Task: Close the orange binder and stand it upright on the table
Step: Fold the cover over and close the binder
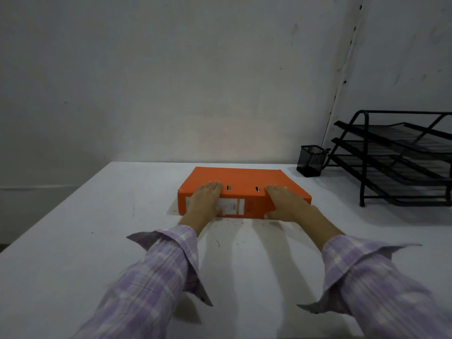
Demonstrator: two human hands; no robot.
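The orange binder (241,178) lies flat and closed in the middle of the white table (73,241), its spine with a white label facing me. My left hand (206,198) grips the left part of the spine, fingers over the top cover and thumb low on the spine. My right hand (283,201) grips the right part of the spine the same way. Two metal slots in the cover show between my hands.
A black mesh pen cup (310,160) stands at the back right near the wall. A black three-tier paper tray rack (396,157) fills the far right of the table. The wall runs close behind the binder.
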